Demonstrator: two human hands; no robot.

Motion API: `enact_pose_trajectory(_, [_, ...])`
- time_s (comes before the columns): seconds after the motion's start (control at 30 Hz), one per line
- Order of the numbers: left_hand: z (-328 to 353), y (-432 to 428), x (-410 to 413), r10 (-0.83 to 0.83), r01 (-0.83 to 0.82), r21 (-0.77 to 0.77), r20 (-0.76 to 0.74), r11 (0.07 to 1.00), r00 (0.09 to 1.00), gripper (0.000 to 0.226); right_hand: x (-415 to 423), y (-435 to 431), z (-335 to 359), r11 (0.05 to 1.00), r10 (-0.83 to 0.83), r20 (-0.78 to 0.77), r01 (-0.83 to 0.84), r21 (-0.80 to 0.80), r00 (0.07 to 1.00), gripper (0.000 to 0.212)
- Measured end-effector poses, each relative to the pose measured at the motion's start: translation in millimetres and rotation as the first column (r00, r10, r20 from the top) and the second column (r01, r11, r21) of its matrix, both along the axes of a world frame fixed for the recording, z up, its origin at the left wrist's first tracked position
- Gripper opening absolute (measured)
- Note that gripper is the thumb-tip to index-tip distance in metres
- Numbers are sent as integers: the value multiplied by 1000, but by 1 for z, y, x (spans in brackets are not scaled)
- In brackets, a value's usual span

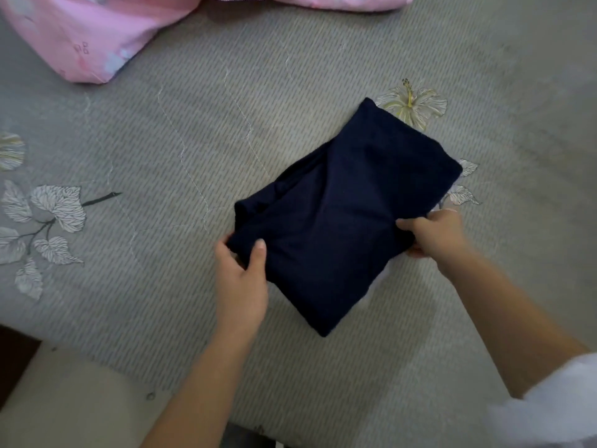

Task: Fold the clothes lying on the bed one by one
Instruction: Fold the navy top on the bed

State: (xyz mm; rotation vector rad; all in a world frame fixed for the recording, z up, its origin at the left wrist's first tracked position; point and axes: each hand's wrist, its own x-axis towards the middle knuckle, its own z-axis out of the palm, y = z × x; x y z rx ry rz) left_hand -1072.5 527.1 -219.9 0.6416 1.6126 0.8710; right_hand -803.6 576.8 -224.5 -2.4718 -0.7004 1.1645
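Note:
A dark navy garment (pixel 349 205) lies folded into a compact slanted rectangle in the middle of the bed (pixel 193 140). My left hand (pixel 240 279) grips its near left corner, thumb on top and fingers tucked under the cloth. On the right edge, my right hand (pixel 433 236) holds the fabric with the thumb above and the fingers below. The far end of the garment points up and to the right, over a printed flower.
The bed has a grey quilted cover with leaf and flower prints. A pink pillow or quilt (pixel 84 37) lies at the far left, and more pink bedding (pixel 323 0) runs along the top edge. The bed's near edge (pixel 97 383) is at the bottom left.

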Motion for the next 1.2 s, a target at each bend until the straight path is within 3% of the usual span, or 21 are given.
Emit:
enact_pose_trajectory(0.07, [1, 3, -13, -67, 69, 35, -61, 997, 996, 31, 1, -28, 14, 969, 90, -84, -107, -221, 992, 18])
enact_pose_trajectory(0.2, [-4, 2, -40, -218, 224, 43, -121, 974, 968, 27, -16, -90, 35, 790, 146, -346, -320, -522, 927, 28])
enact_pose_trajectory(0.27, [-9, -3, -51, -257, 264, 16, -194, 964, 947, 34, -28, -112, 43, 671, 173, -486, -464, -578, 856, 32])
enact_pose_trajectory(0.33, [-14, -8, -57, -241, 251, -14, -327, 968, 914, 40, -32, -118, 47, 669, 260, -506, -531, -520, 823, 33])
enact_pose_trajectory(0.4, [-15, -11, -57, -195, 242, 47, -457, 969, 868, 51, -29, -109, 43, 821, 381, -331, -481, -308, 863, 26])
enact_pose_trajectory(0.47, [-13, -12, -54, -191, 335, 159, -568, 929, 801, 50, -26, -89, 36, 906, 424, 7, -424, -10, 906, 11])
enact_pose_trajectory(0.5, [-13, -11, -53, -225, 418, 182, -622, 890, 750, 47, -25, -79, 32, 888, 432, 179, -452, 89, 884, 9])
enact_pose_trajectory(0.57, [-15, -9, -53, -301, 568, 159, -717, 808, 629, 39, -23, -60, 21, 814, 490, 396, -571, 111, 776, 33])
enact_pose_trajectory(0.63, [-17, -4, -54, -320, 629, 138, -767, 765, 556, 26, -19, -45, 8, 742, 612, 444, -670, -34, 655, 45])
enact_pose_trajectory(0.7, [-16, 3, -55, -319, 659, 138, -790, 739, 523, 15, -15, -36, -1, 670, 705, 431, -729, -144, 563, 39])
enact_pose_trajectory(0.77, [-13, 12, -58, -327, 652, 166, -757, 740, 565, 10, -8, -32, -6, 644, 707, 466, -756, -112, 533, 29])
enact_pose_trajectory(0.87, [-5, 24, -62, -361, 537, 193, -553, 821, 751, 9, 4, -31, -8, 685, 616, 559, -728, -33, 555, 23])
enact_pose_trajectory(1.03, [-9, 43, -52, -356, 403, 63, -358, 913, 863, 22, 6, -33, -18, 714, 618, 589, -685, -143, 521, 27])
enact_pose_trajectory(1.1, [-14, 45, -44, -312, 354, 40, -389, 934, 867, 20, -2, -35, -23, 752, 574, 608, -646, -127, 548, 28])
enact_pose_trajectory(1.17, [-19, 41, -40, -278, 372, 55, -567, 926, 776, 14, -13, -42, -24, 827, 453, 627, -562, -29, 634, 31])
enact_pose_trajectory(1.2, [-18, 35, -39, -243, 387, 79, -661, 919, 710, 23, -20, -49, -23, 848, 387, 627, -529, 46, 676, 36])
